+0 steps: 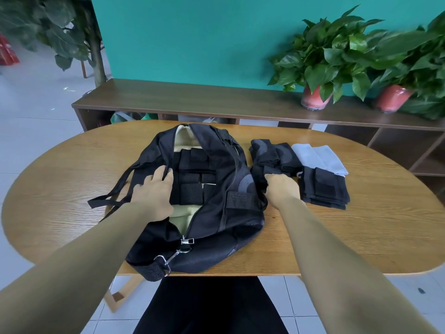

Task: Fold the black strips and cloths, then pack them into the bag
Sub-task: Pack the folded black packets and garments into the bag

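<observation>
Left hand [154, 189] flat on open bag [204, 225] at table [361, 237] centre, right hand [281, 186] pinching folded black cloth [267, 172] just beside it

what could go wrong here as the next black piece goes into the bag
The bag opening is narrow and held apart only by the left hand; if it slips, the flap may close over the packed strips. The right hand grips one folded piece beside other stacks; pulling it could drag or unfold them.
</observation>
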{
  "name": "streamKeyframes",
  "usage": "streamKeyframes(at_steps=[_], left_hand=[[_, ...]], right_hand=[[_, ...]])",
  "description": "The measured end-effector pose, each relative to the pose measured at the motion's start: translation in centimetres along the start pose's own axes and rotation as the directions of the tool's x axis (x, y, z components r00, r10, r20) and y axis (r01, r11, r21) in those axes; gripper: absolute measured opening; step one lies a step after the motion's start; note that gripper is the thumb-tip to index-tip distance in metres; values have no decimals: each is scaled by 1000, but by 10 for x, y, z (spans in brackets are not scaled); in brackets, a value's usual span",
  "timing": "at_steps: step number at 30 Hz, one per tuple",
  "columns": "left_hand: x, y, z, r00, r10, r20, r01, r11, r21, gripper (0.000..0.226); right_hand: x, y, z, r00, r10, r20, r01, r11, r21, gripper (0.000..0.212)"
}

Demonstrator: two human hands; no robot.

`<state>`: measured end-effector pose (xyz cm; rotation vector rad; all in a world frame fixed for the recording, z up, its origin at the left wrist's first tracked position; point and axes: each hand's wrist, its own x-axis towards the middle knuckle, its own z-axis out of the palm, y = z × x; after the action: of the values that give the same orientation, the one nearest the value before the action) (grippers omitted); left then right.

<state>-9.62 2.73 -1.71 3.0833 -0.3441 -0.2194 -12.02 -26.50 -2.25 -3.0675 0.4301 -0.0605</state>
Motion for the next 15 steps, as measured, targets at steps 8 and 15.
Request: streamKeyframes(at_steps=[8, 15], left_hand=[[-5, -16, -7, 996, -3, -88, -11, 988, -156, 92], [-2, -28, -7, 992, 11, -124, -43, 966, -256, 93]], right_hand=[[6, 4, -7, 922, 342, -181, -229, 859, 459, 43], [-33, -57, -74, 808, 351, -474, 52, 758, 651, 29]])
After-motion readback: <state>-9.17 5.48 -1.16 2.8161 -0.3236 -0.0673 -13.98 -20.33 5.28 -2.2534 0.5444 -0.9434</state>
